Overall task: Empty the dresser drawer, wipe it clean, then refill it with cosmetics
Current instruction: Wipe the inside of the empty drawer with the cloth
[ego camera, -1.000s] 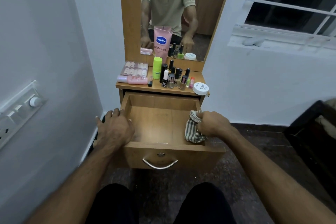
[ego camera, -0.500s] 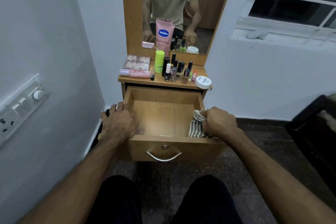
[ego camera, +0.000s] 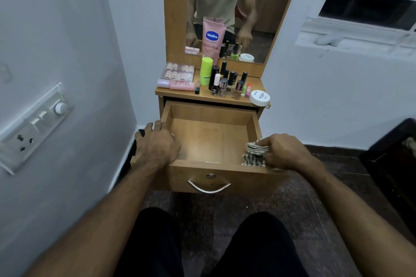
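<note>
On the left wall a switch panel [ego camera: 33, 128] is mounted. The left hand [ego camera: 157, 145] is laid over the left wall of the drawer [ego camera: 210, 117], and its fingers are curled over the edge so that the wall is gripped. The drawer is pulled out of the dresser [ego camera: 180, 94] and only a striped cloth [ego camera: 254, 153] is seen inside, at the front right corner. On the dresser top the cosmetics are kept: a nail set box [ego camera: 179, 71], a pink bottle [ego camera: 180, 85] lying flat, a green tube [ego camera: 206, 71], a pink Vaseline tube [ego camera: 212, 38], several nail polish bottles [ego camera: 227, 84] and a white jar [ego camera: 260, 98] at the right edge. The cloth is clamped by the curled fingers of the right hand [ego camera: 283, 152], against the right wall of the drawer.
</note>
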A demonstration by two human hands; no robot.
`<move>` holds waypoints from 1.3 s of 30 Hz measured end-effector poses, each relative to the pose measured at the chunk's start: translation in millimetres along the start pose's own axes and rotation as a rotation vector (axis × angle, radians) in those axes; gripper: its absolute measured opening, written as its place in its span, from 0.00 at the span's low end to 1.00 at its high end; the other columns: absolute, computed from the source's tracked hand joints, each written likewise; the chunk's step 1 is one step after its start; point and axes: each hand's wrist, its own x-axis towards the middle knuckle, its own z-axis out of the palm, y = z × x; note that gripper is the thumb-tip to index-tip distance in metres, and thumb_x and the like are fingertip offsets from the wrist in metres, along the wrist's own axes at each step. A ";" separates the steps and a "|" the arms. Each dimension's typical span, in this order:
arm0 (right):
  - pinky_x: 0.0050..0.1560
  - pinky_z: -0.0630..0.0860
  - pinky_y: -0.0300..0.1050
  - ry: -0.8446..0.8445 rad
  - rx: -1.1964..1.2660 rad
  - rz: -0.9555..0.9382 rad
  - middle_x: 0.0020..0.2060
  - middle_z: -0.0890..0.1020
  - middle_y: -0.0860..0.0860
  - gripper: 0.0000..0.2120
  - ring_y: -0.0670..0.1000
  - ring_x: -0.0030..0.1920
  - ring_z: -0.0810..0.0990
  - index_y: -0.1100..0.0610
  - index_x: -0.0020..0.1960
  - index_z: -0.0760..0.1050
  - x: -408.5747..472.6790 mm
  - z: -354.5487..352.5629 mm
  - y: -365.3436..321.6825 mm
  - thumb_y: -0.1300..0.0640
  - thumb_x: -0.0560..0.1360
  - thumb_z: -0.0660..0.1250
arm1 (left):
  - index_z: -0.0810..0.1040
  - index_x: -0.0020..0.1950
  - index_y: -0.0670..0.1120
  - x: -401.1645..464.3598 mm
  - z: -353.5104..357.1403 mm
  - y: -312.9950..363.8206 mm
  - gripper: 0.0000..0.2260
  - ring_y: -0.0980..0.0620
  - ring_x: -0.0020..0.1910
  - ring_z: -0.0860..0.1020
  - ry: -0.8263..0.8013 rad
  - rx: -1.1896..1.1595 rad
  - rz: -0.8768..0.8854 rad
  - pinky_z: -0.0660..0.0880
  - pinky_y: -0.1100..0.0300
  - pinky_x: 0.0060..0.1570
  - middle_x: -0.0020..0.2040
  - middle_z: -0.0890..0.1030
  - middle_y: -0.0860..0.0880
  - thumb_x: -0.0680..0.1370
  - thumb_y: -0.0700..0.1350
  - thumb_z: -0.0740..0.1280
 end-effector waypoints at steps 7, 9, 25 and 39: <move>0.48 0.81 0.48 0.232 0.507 -0.065 0.48 0.86 0.43 0.17 0.45 0.44 0.85 0.41 0.60 0.82 -56.9 -52.1 35.1 0.59 0.77 0.68 | 0.59 0.79 0.42 2.8 2.0 0.4 0.28 0.42 0.78 0.59 0.000 -0.018 -0.014 0.58 0.37 0.74 0.80 0.61 0.44 0.83 0.55 0.54; 0.46 0.77 0.44 0.180 0.292 -0.081 0.52 0.85 0.42 0.18 0.46 0.48 0.82 0.40 0.63 0.80 -60.4 -50.0 30.7 0.57 0.77 0.68 | 0.59 0.79 0.42 2.9 1.7 1.5 0.28 0.42 0.78 0.58 -0.006 -0.022 -0.013 0.58 0.37 0.74 0.80 0.60 0.44 0.83 0.54 0.54; 0.62 0.76 0.54 0.043 -0.159 -0.173 0.77 0.67 0.45 0.22 0.52 0.70 0.72 0.41 0.77 0.64 -77.2 1.7 -30.2 0.46 0.83 0.56 | 0.67 0.75 0.44 -1.5 -1.0 -5.2 0.24 0.42 0.75 0.64 0.023 -0.046 -0.023 0.61 0.38 0.71 0.76 0.68 0.46 0.82 0.54 0.54; 0.68 0.69 0.48 0.213 -0.104 -0.226 0.79 0.64 0.47 0.22 0.52 0.73 0.68 0.40 0.78 0.63 -74.1 27.8 -65.6 0.47 0.84 0.57 | 0.68 0.75 0.44 -11.2 -16.9 -25.9 0.24 0.43 0.73 0.68 0.055 -0.066 -0.008 0.58 0.37 0.74 0.75 0.70 0.46 0.83 0.56 0.54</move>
